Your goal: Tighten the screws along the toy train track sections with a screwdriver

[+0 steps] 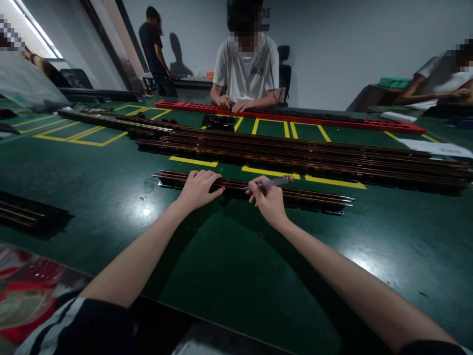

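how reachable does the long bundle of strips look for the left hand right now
Probably reachable, yes: the left hand is on the shorter bundle, and only tabletop and yellow tape appear to separate it from the long bundle.

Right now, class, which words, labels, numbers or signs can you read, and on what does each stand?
"J..cy", middle letters blurred: on the central white T-shirt.
Blue wall lettering: partly hidden, unreadable.
Nearer white paper sheet: marks too blurred to read.
Pen: no legible lettering.

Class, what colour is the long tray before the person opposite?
The tray is red (head view).
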`<action>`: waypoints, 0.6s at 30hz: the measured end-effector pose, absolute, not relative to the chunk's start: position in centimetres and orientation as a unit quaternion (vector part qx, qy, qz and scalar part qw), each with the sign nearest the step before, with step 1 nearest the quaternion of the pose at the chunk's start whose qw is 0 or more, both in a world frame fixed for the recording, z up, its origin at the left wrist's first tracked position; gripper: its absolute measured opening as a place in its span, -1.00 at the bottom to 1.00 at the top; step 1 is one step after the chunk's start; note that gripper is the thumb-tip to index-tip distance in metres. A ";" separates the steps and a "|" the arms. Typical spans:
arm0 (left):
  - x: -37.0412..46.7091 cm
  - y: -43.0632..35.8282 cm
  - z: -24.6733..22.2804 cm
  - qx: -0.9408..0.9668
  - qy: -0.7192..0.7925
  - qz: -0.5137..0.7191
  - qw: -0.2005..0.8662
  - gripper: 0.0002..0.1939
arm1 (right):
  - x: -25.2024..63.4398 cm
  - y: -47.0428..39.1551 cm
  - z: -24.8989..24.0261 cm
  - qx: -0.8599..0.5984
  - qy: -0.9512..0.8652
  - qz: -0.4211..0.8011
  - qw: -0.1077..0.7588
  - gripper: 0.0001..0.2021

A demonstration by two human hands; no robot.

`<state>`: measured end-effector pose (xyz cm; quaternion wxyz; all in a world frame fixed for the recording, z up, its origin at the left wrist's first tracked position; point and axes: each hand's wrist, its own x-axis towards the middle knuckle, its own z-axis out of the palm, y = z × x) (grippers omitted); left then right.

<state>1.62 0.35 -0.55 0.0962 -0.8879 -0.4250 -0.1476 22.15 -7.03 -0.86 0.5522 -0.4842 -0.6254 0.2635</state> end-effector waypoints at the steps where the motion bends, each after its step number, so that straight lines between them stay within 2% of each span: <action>1: 1.6 0.4 -0.6 -0.888 -0.424 -0.148 0.096 -0.61 | 22.2 -7.0 -0.8 -0.484 -0.626 0.263 0.552 -0.74; 18: 1.7 0.3 -0.4 -0.888 -0.426 -0.142 0.099 -0.61 | 22.1 -7.0 -0.9 -0.487 -0.622 0.257 0.557 -0.74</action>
